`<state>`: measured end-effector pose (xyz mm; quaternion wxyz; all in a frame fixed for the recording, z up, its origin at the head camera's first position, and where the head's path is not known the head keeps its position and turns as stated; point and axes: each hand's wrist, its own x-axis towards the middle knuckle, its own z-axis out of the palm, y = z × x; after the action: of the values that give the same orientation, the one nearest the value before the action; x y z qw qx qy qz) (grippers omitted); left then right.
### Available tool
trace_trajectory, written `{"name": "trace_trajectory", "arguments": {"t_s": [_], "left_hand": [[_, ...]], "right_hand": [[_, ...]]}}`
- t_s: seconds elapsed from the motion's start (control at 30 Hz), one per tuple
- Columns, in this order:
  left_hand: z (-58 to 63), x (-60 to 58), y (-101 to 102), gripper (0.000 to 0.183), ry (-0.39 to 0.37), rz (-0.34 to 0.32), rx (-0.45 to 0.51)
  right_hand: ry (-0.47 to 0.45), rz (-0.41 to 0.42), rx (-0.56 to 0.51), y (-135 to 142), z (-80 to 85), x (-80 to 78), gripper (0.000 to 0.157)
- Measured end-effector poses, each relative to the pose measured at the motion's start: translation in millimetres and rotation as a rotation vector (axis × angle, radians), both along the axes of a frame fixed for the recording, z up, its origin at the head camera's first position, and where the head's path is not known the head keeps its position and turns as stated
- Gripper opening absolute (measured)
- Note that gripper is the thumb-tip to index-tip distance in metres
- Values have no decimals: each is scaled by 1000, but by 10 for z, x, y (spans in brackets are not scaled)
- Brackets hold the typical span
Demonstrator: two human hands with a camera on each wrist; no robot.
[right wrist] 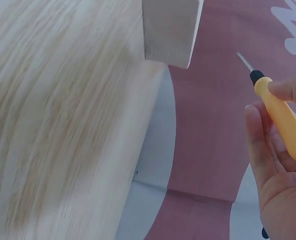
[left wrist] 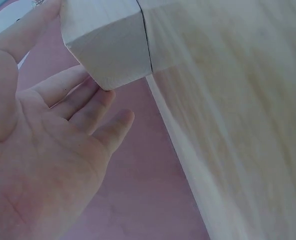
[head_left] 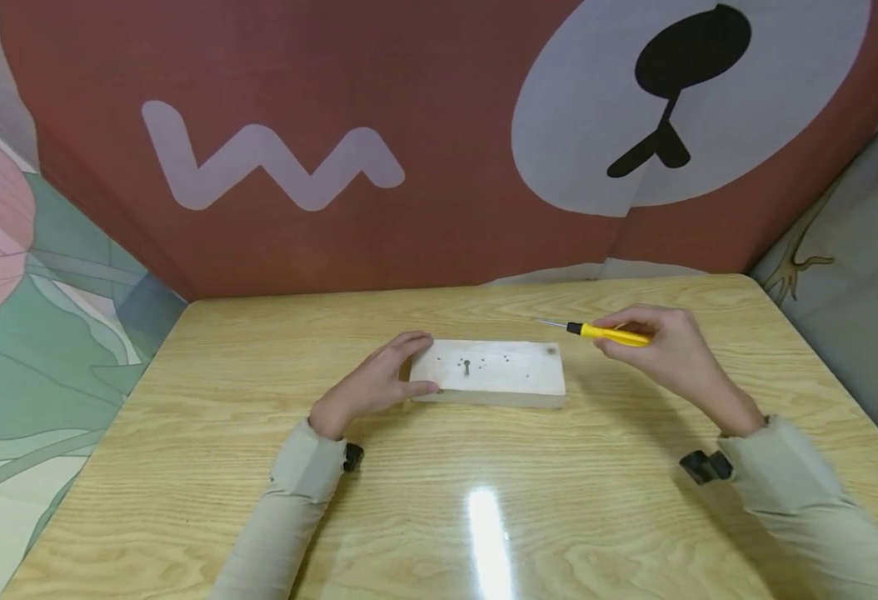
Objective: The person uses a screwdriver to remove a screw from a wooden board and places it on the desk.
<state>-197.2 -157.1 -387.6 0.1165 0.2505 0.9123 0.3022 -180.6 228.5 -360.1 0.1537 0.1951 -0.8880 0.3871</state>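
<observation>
A pale wooden block (head_left: 499, 379) lies flat on the table, with several small dark holes in its top. One screw (head_left: 466, 367) stands up out of the top face, left of its middle. My left hand (head_left: 379, 375) grips the block's left end, thumb on the near side and fingers at the far side. In the left wrist view the block's end face (left wrist: 115, 52) shows between thumb and fingers. Above the table, right of the block, my right hand (head_left: 656, 342) holds a yellow screwdriver (head_left: 615, 335) by its handle. Its thin metal shaft points left, apart from the screw.
The wood-grain table (head_left: 334, 517) reaches back to a red cloth wall (head_left: 439, 242) with a printed cartoon face. Patterned cloth also hangs at both sides. A dark spot (head_left: 551, 351) marks the block's far right corner.
</observation>
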Motion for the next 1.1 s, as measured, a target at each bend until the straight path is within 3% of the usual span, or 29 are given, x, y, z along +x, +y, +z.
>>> {"name": "trace_trajectory", "arguments": {"t_s": [0.73, 1.1], "left_hand": [[-24, -5, -1, 75, -22, 4, 12], [2, -13, -6, 75, -18, 6, -2]], "right_hand": [[-20, -5, -26, -270, 93, -34, 18], [-2, 38, -73, -457, 182, -78, 18]]}}
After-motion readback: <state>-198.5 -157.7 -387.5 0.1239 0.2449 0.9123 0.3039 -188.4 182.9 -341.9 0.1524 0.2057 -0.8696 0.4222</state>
